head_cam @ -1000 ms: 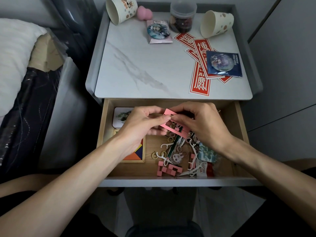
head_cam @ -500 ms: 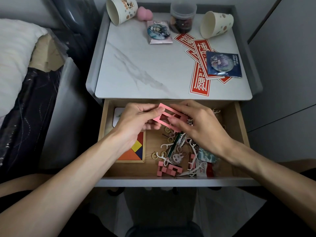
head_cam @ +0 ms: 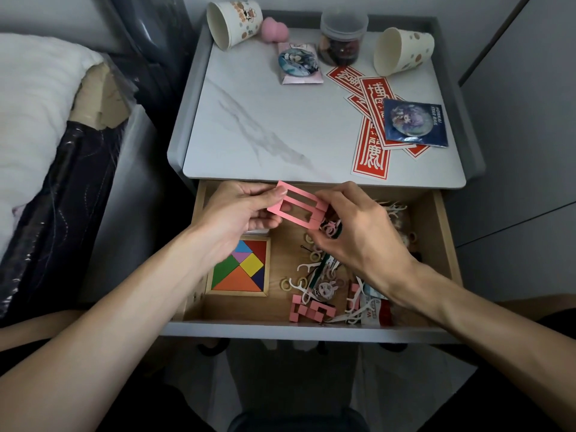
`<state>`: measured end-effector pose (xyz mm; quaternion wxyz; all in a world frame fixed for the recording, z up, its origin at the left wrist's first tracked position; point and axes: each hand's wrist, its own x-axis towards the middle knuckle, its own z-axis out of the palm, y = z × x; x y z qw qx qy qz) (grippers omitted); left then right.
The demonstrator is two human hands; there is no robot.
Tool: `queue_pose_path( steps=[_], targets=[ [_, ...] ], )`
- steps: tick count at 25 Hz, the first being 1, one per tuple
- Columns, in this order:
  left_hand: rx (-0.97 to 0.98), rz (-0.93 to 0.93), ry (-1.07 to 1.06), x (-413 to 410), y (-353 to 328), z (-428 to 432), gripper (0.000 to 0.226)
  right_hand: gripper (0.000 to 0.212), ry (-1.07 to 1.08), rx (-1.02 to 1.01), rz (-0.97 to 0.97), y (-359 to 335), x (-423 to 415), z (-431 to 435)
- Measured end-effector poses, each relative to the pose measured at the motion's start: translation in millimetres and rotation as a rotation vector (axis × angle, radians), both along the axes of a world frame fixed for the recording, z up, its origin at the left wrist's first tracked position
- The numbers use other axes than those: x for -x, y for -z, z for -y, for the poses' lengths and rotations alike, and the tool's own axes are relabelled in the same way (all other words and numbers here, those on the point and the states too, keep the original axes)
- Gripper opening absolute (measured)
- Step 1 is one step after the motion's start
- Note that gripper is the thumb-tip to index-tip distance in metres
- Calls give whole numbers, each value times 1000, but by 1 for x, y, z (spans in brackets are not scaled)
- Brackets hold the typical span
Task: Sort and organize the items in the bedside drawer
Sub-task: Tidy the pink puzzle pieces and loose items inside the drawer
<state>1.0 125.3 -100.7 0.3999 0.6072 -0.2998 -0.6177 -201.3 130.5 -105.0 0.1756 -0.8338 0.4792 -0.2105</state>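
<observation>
The wooden bedside drawer stands pulled out below the marble top. Above its back part my left hand pinches the left end of a pink rectangular frame piece with slots in it. My right hand has its fingers curled at the frame's right end, touching it. In the drawer lie a coloured tangram puzzle at the left, pink block pieces at the front, and several white floss picks, small rings and a red packet in a jumble.
On the marble top lie two tipped paper cups, a pink sponge, a lidded jar, a badge pouch, red paper strips and a blue badge packet. A bed flanks the left.
Both hands have lifted the pink frame up and toward the drawer's back. The tangram, hidden earlier by my left hand, now shows fully.
</observation>
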Motion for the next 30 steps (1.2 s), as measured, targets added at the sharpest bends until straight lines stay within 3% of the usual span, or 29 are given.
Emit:
queue_pose_path(
  steps=[5, 7, 10, 11, 13, 16, 20, 25, 30],
  targets=[
    [-39, 133, 196, -30, -20, 0, 25, 54, -82, -68, 70, -3, -9, 3],
    [-35, 482, 208, -53, -16, 3, 29, 55, -185, -127, 36, 4, -12, -3],
    [-130, 1239, 236, -81, -7, 3, 44, 51, -379, -242, -158, 32, -34, -20],
    [-190, 1337, 289, -79, -7, 2, 42, 49, -427, -287, -212, 43, -45, -24],
    [-262, 1341, 430, -72, -8, 1, 35, 49, -501, -366, -251, 63, -67, -30],
    [-211, 1382, 571, -60, -2, 3, 14, 51, -579, -414, -244, 81, -87, -30],
    [-189, 1437, 635, -58, -1, 5, 11, 53, -602, -399, -334, 97, -100, -26],
    [-181, 1466, 656, -56, 1, 4, 8, 42, -782, -192, -445, 90, -104, -30],
    [-189, 1492, 671, -57, 5, 5, 21, 28, -894, -21, -513, 85, -109, -30]
  ],
)
